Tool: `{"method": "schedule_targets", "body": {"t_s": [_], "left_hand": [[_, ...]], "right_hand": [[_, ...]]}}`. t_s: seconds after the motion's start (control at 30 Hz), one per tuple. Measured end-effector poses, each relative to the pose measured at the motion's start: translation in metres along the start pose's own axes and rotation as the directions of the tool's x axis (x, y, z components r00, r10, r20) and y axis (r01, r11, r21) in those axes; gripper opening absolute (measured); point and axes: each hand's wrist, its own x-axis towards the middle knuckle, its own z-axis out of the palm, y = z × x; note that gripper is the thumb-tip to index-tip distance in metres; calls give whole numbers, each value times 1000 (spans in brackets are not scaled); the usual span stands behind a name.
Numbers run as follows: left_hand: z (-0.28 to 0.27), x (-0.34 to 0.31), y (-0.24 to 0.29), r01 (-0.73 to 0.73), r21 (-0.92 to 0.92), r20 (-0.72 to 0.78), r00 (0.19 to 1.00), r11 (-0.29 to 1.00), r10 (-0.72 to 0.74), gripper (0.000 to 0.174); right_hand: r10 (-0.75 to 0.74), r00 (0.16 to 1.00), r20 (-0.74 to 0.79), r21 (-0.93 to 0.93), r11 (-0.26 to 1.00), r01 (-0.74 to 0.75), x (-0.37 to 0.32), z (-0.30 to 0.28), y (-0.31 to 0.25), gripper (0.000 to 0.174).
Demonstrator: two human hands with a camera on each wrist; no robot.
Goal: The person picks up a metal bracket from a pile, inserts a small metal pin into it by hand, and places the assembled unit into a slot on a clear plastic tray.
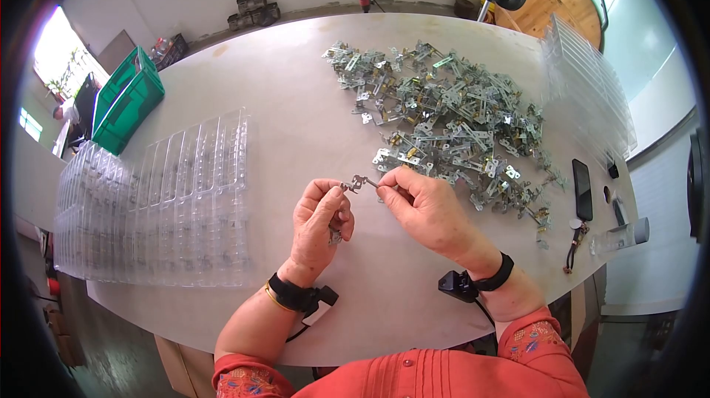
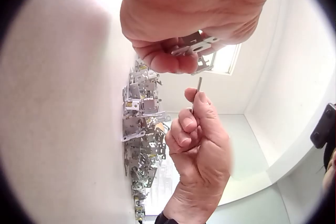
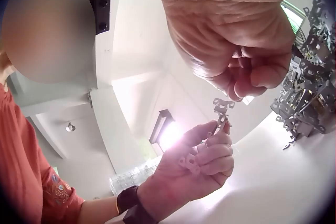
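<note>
Above the table, the left hand [image 1: 319,224] pinches a small metal bracket [image 1: 358,182] between thumb and finger, and more metal shows in its curled fingers. In the right wrist view the bracket [image 3: 222,105] sticks up past the left fingertips. The right hand [image 1: 425,209] faces it and pinches a thin metal pin [image 2: 199,84], whose tip points toward the left hand in the left wrist view. In the head view the pin's end is close to the bracket; whether they touch, I cannot tell.
A large heap of metal brackets [image 1: 458,113] covers the table's middle right. Clear plastic trays [image 1: 192,198] stand on the left, more trays [image 1: 592,91] at the right. A green crate [image 1: 129,102] sits back left; a phone [image 1: 582,189] and a bottle [image 1: 621,237] lie right.
</note>
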Motion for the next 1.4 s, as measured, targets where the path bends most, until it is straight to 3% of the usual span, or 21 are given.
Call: {"method": "schedule_targets", "body": {"t_s": [0.2,0.4,0.47,0.6,0.67,0.7,0.77,0.9,1.1,1.17,1.2,1.27,1.4], "left_hand": [[-1,0,-2,-29,17,17,999,999,28,11],[2,-4,1,-100,163,48,995,982,93,12],[4,-6,1,-129,233,107,989,964,107,13],[6,-9,2,-127,281,103,989,951,102,14],[4,-9,2,-135,321,131,987,938,97,15],[6,-10,2,-133,320,132,987,938,95,15],[9,-13,4,-135,363,191,979,922,68,15],[13,-16,5,-140,394,217,975,908,56,14],[16,-18,2,-215,396,273,956,893,109,14],[15,-18,1,-253,421,287,948,871,136,14],[15,-18,2,-252,421,288,948,872,135,14],[13,-19,4,-271,517,357,930,812,83,14],[14,-21,-5,-362,523,400,904,772,153,14]], "right_hand": [[-53,998,-24,-29,998,52,1,2,5,10],[-71,997,-26,-64,996,69,1,-1,4,10],[-17,998,66,-11,1000,18,2,-3,5,11],[-6,997,76,130,992,-4,5,0,15,14],[104,973,204,323,931,-167,6,-3,12,18],[106,973,203,323,931,-169,8,-4,14,18],[182,921,345,450,829,-332,12,-6,18,20],[209,883,420,432,810,-396,15,-11,17,19],[221,888,404,342,864,-370,11,-13,8,17],[115,945,305,398,887,-236,7,-10,7,16],[116,945,305,398,886,-237,7,-8,10,16],[-20,990,142,290,957,-22,7,-3,18,15],[-32,996,80,270,963,10,6,-6,10,14]]}}
